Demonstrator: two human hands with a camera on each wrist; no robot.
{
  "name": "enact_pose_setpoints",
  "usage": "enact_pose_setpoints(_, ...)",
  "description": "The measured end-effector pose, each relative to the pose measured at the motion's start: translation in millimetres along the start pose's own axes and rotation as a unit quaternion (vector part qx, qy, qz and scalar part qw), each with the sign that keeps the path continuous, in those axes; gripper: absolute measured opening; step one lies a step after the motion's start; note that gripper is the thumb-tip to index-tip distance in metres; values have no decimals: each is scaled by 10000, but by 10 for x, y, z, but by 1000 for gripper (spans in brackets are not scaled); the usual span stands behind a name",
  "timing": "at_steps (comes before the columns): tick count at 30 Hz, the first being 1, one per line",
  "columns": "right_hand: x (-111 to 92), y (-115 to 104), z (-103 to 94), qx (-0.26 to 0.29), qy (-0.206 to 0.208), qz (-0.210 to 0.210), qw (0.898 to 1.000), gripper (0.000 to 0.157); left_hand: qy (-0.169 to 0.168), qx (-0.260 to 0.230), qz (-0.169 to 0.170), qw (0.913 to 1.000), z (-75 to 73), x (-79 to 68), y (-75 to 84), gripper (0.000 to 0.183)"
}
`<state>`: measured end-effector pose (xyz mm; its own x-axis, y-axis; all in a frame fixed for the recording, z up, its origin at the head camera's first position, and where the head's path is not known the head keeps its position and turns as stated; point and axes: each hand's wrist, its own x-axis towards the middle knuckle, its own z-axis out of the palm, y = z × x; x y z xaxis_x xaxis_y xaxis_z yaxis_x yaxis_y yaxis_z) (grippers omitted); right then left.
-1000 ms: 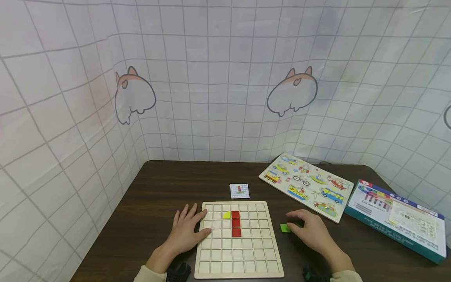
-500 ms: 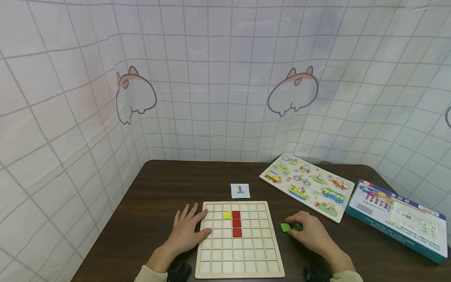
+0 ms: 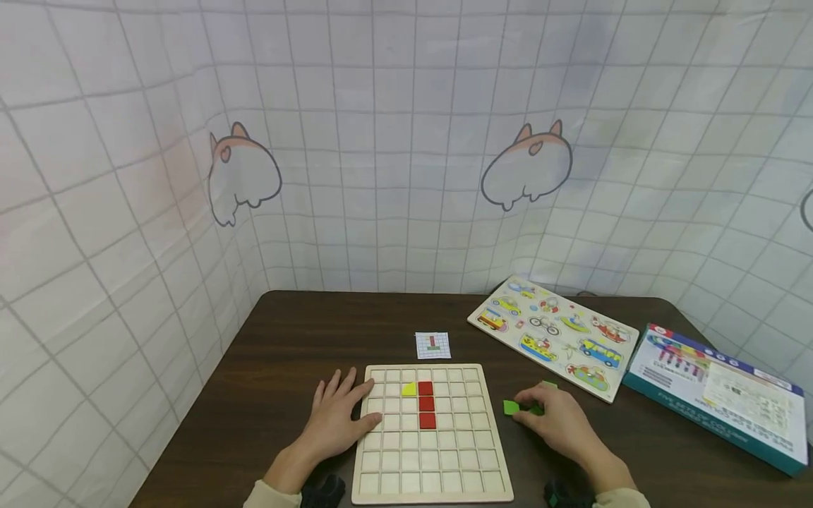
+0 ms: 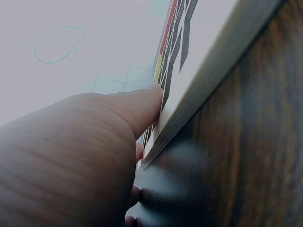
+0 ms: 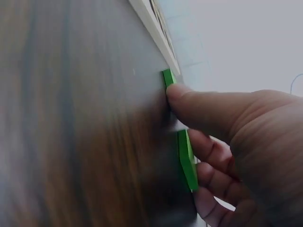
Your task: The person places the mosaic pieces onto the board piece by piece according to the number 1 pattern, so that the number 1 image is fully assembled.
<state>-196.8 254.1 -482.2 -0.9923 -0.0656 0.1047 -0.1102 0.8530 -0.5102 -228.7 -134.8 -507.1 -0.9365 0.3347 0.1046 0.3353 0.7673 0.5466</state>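
A pale wooden grid board lies on the dark table. Three red square tiles form a column in its cells, and a yellow tile with a slanted or rounded corner sits left of the top one. My left hand rests on the board's left edge with fingers spread; its thumb touches the rim in the left wrist view. To the right of the board, my right hand pinches a green square tile between thumb and index finger. Another green tile lies under the fingers, partly hidden.
A small card printed with a grid pattern lies behind the board. At the back right is a picture puzzle board, with a teal-sided box beside it. A white gridded cloth hangs behind the table.
My right thumb and index finger have closed on the green tile, which has tilted and shifted slightly left. More of the other green pieces shows under the hand. My left hand stays put.
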Motion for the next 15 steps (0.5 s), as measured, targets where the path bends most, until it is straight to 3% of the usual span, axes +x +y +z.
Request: enact_pose_setpoints(15, 15, -96, 103, 30, 49, 21, 10000, 15, -64, -62, -52, 9999, -26, -2, 33, 65)
